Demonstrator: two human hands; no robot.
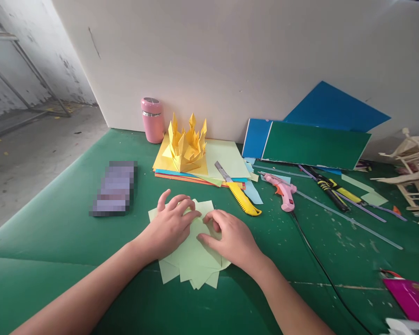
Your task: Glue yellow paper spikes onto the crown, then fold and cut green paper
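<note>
A loose, fanned pile of pale green paper sheets [199, 253] lies on the green table in front of me. My left hand [172, 223] rests over the pile's left side, palm down, with its fingers apart. From the right, my right hand [228, 235] reaches onto the same sheets, its fingers curved and its thumb apart from them. Both hands touch or hover just above the paper; exact contact is hard to tell. Some of the pile is hidden under the hands. Beyond it stands a yellow folded-paper crown shape [186, 151] on stacked coloured paper [226, 156].
A yellow-handled blade tool [242, 197] and a pink glue gun [282, 190] with a black cord lie right of centre. A pink flask [152, 121] stands behind; a blurred-out flat object [114, 188] lies left. Blue and green boards [316, 144] lean at the back.
</note>
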